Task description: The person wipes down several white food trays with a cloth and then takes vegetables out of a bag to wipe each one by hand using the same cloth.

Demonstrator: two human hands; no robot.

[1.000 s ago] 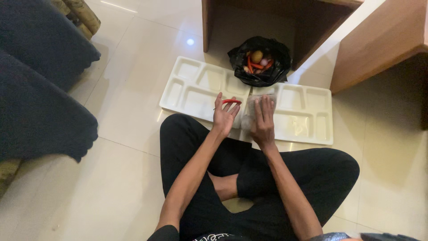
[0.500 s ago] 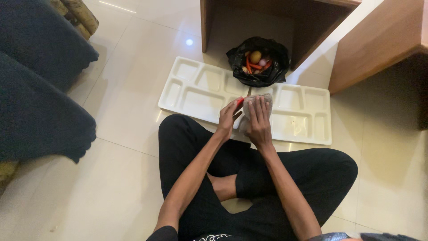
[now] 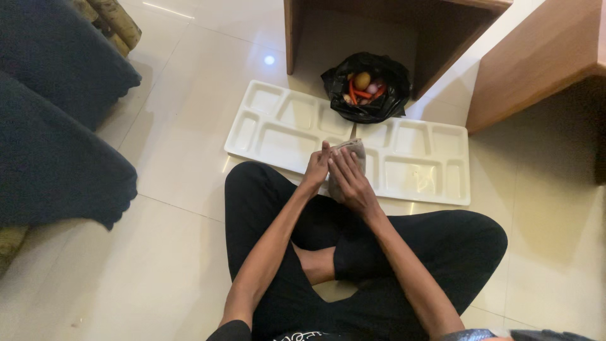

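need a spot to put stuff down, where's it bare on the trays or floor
Left tray: all compartments bare. Right tray: bare right of the hands. Floor is open between left tray and blanket. Crowded where left hand and right hand grip the pouch, below the bag.

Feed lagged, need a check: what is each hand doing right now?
Left hand: closed against the clear bag; anything inside its grip cannot be told.
Right hand: closed on the clear bag.
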